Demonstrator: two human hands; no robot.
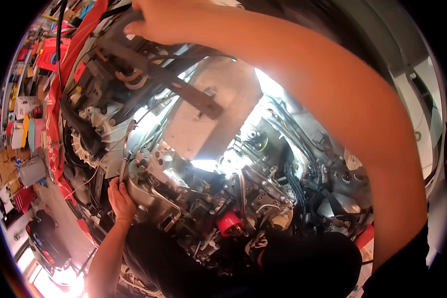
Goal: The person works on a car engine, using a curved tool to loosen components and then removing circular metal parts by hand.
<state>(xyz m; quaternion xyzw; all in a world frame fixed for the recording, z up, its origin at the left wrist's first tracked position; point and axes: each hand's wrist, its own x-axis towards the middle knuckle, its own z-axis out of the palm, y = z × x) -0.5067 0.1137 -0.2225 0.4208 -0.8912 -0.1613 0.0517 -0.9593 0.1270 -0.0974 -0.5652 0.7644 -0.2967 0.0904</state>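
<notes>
My left hand grips a thin metal rod at the left side of an exposed vehicle engine bay. My right hand reaches to the top, fingers curled at the upper end of a dark metal bracket; what they hold is unclear. The bracket lies across a large pale metal panel in the middle. A pale ribbed housing sits at the left. Below the panel are hoses, wiring and a red cylindrical part.
A red protective cover runs along the left edge of the bay. Beyond it are a cluttered workshop wall with boxes and tools and a grey floor. My dark-clothed body fills the bottom; pale bodywork is at the right.
</notes>
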